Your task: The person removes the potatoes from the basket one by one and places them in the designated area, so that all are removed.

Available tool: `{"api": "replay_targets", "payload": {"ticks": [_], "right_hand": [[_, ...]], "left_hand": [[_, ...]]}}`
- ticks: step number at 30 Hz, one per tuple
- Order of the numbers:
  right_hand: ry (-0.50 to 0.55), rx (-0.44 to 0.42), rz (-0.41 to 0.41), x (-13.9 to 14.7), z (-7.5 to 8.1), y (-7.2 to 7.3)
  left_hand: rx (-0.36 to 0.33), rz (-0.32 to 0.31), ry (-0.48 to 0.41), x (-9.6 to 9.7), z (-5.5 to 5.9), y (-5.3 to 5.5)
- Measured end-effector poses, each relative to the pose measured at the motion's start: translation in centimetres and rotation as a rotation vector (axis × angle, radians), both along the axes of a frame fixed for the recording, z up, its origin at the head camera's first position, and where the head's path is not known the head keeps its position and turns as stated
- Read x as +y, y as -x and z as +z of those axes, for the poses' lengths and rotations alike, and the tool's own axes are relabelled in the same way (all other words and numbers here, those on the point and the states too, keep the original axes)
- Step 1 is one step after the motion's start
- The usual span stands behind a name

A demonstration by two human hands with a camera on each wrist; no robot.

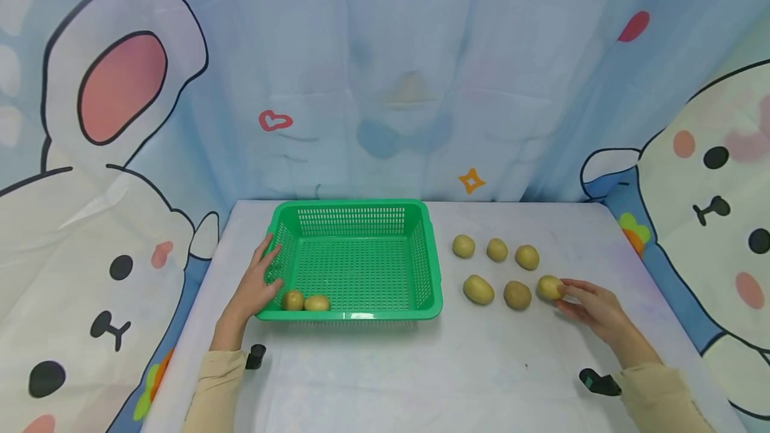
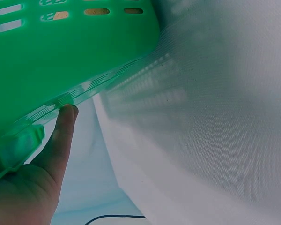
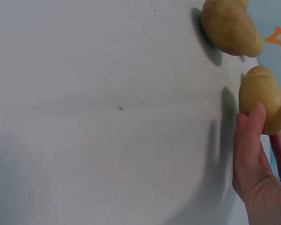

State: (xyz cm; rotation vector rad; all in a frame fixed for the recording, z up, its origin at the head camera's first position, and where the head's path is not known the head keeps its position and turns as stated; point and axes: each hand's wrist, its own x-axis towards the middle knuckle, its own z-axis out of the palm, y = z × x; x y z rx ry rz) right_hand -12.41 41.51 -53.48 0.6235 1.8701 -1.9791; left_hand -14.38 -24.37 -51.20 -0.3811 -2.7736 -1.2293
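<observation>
My left hand point(image 1: 257, 289) holds the left rim of a green plastic basket point(image 1: 430, 266); in the left wrist view a finger point(image 2: 63, 136) reaches the basket's outer side. Two potatoes, one point(image 1: 293, 300) beside the other point(image 1: 317, 303), lie in its front left corner. At the right, my right hand point(image 1: 592, 309) pinches a yellowish potato point(image 1: 549, 287) between thumb and fingers. The right wrist view shows this potato point(image 3: 261, 96) at the fingertips, with part of it hidden behind them.
Several more potatoes lie in two loose rows between basket and right hand, among them one point(image 1: 517, 295) close left of the held one. A white-covered table point(image 1: 385, 373) bears everything. Behind it hangs a blue cartoon-printed curtain point(image 1: 385, 85).
</observation>
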Motion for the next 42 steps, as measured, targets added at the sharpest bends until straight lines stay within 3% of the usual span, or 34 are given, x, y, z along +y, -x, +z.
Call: {"api": "replay_targets", "payload": {"ticks": [9, 16, 24, 27, 33, 42], "right_hand": [[-0.072, -0.004, -0.022, -0.7, -0.9, -0.1], [-0.253, -0.003, 0.142, -0.3, -0.2, 0.2], [-0.533, 0.044, 0.356, 0.5, 2.3, 0.7], [-0.605, 0.086, 0.398, 0.4, 3.5, 1.1], [-0.636, 0.194, 0.453, -0.8, 5.5, 2.0], [-0.61, 0.28, 0.512, -5.9, 8.0, 4.2]], "left_hand": [[0.002, -0.003, -0.009, 0.0, 0.0, 0.0], [-0.008, -0.005, -0.021, 0.0, 0.1, 0.2], [-0.014, -0.012, -0.022, 0.0, 0.1, 0.1], [-0.019, -0.006, -0.022, 0.0, 0.1, 0.2], [-0.023, -0.007, -0.021, 0.0, 0.2, 0.1], [0.003, -0.008, -0.013, 0.1, 0.3, 0.2]]}}
